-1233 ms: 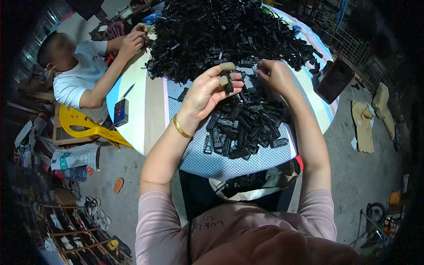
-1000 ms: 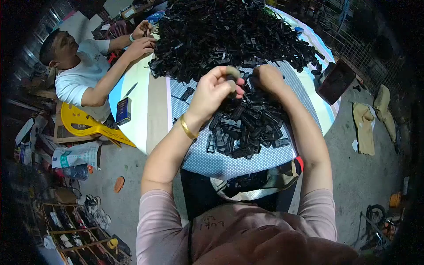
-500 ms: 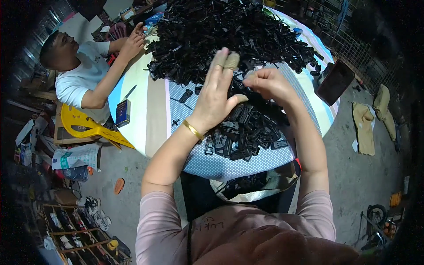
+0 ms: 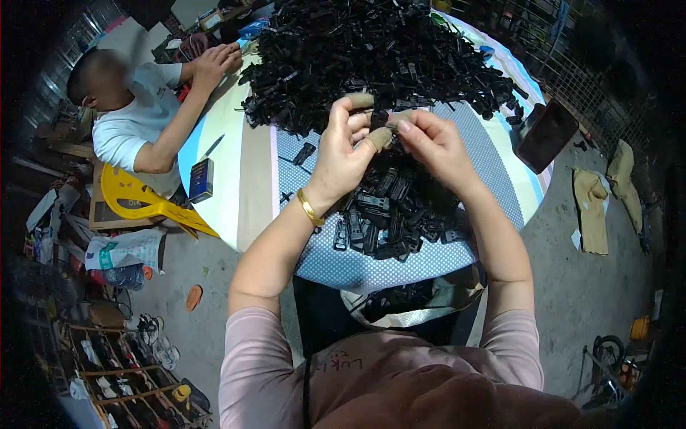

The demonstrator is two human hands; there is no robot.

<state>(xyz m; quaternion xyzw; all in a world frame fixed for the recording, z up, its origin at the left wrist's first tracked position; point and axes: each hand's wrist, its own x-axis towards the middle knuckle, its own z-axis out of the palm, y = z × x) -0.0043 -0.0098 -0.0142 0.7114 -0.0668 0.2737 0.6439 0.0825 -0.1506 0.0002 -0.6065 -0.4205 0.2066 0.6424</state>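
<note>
Over the table, both hands meet on a small black plastic part (image 4: 381, 116), mostly hidden by fingers. My left hand (image 4: 341, 151), with a gold bangle at the wrist and beige covers on its fingertips, pinches it from the left. From the right, my right hand (image 4: 437, 149) closes thumb and forefinger on it. A large heap of black plastic parts (image 4: 357, 53) spreads beyond the hands. Nearer to me, a smaller pile of similar black parts (image 4: 389, 214) lies on a dotted blue-white mat (image 4: 357, 270).
An open bag (image 4: 421, 314) with black parts hangs below the table edge. At right on the table stands a dark phone-like screen (image 4: 547, 136). A small dark box (image 4: 201, 180) and a pen (image 4: 214, 146) lie at left, near a seated person (image 4: 132, 121) and a yellow chair (image 4: 136, 196).
My left hand has gone from raised, stretched fingers to a curled pinch, meeting the right hand on the black part. The seated person's hands have lowered to the table edge.
</note>
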